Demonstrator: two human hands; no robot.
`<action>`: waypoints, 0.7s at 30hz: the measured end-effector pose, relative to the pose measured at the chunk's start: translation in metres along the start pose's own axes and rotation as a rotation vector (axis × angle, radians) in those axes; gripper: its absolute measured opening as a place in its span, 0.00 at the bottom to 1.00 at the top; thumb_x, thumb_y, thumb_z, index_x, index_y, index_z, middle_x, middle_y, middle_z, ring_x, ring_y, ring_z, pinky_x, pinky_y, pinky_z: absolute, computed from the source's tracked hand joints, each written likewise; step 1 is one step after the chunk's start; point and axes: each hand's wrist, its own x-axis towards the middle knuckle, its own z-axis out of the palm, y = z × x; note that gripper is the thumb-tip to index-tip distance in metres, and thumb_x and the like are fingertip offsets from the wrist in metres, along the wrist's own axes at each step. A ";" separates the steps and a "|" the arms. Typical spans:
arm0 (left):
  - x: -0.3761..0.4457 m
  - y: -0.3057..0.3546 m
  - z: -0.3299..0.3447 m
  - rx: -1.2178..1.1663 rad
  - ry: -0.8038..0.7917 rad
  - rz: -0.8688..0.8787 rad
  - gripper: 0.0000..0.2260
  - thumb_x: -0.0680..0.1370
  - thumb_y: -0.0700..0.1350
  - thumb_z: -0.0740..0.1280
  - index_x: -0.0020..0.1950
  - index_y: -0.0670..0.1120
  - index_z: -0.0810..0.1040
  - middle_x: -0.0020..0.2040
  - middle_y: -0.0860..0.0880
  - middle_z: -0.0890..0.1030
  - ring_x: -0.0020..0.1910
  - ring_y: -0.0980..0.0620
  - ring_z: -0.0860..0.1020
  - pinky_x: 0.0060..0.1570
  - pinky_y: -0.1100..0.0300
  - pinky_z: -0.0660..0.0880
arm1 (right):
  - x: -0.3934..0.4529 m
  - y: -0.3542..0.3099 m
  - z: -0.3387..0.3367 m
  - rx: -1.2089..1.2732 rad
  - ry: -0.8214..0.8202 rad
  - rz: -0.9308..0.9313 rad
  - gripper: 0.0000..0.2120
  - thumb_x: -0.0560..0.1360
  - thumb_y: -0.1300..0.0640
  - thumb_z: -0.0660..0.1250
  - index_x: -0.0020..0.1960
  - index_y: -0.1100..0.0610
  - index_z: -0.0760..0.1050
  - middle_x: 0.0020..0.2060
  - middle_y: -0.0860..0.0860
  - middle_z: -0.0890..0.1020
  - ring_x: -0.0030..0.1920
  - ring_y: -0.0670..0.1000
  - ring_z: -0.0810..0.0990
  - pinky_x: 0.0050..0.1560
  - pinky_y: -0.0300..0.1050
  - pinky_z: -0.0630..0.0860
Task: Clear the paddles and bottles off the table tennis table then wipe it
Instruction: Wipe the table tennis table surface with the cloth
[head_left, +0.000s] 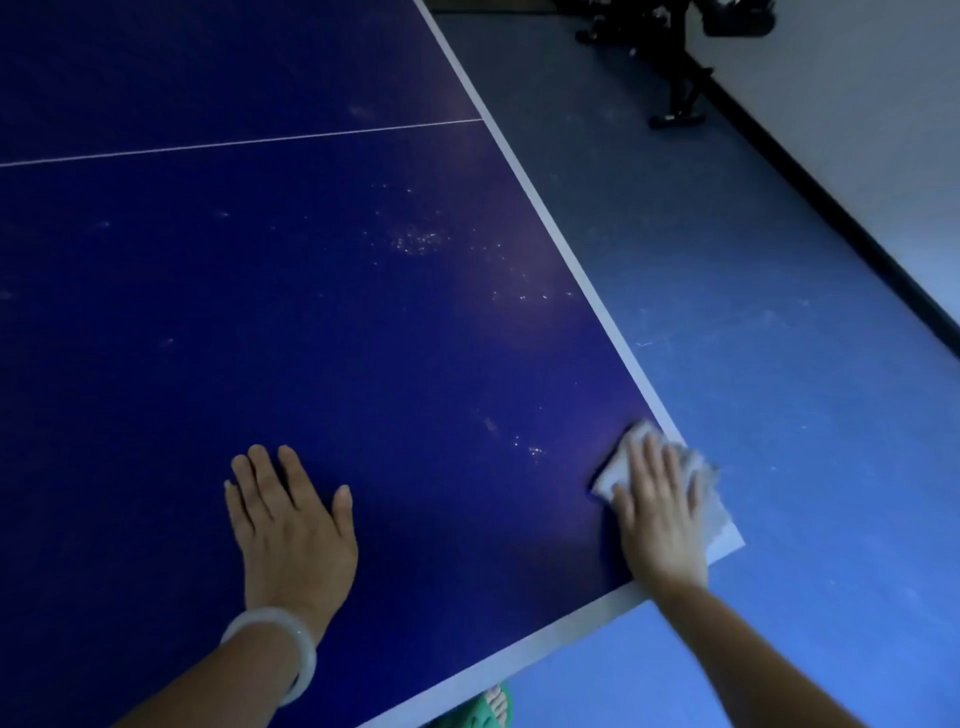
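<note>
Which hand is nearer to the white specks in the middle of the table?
Left. The left hand rests flat below the specks, somewhat left of them. The right hand presses a cloth at the table corner, farther away.

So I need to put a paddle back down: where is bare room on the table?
Bare blue table runs from the left hand up to the white centre line. Between both hands is free too. Only the near right corner is taken, where the right hand presses the cloth.
</note>
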 end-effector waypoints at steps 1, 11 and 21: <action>0.000 0.000 0.000 -0.002 0.007 0.005 0.32 0.82 0.56 0.48 0.76 0.32 0.56 0.75 0.29 0.56 0.76 0.33 0.53 0.75 0.39 0.50 | -0.020 -0.009 0.000 -0.004 0.003 -0.093 0.29 0.81 0.45 0.46 0.78 0.55 0.58 0.78 0.51 0.59 0.78 0.53 0.56 0.75 0.61 0.53; 0.000 0.003 0.000 -0.008 0.004 -0.012 0.31 0.82 0.55 0.52 0.76 0.33 0.55 0.76 0.30 0.55 0.77 0.34 0.52 0.75 0.38 0.50 | 0.020 0.048 -0.014 -0.046 -0.096 -0.100 0.30 0.79 0.41 0.42 0.79 0.49 0.54 0.78 0.45 0.54 0.77 0.52 0.56 0.74 0.58 0.53; -0.001 0.004 0.002 -0.013 0.023 -0.020 0.33 0.81 0.57 0.44 0.77 0.34 0.56 0.77 0.32 0.55 0.78 0.36 0.52 0.76 0.40 0.49 | -0.066 -0.081 0.007 0.005 -0.067 -0.328 0.28 0.82 0.42 0.42 0.77 0.52 0.61 0.77 0.51 0.62 0.77 0.54 0.59 0.72 0.65 0.55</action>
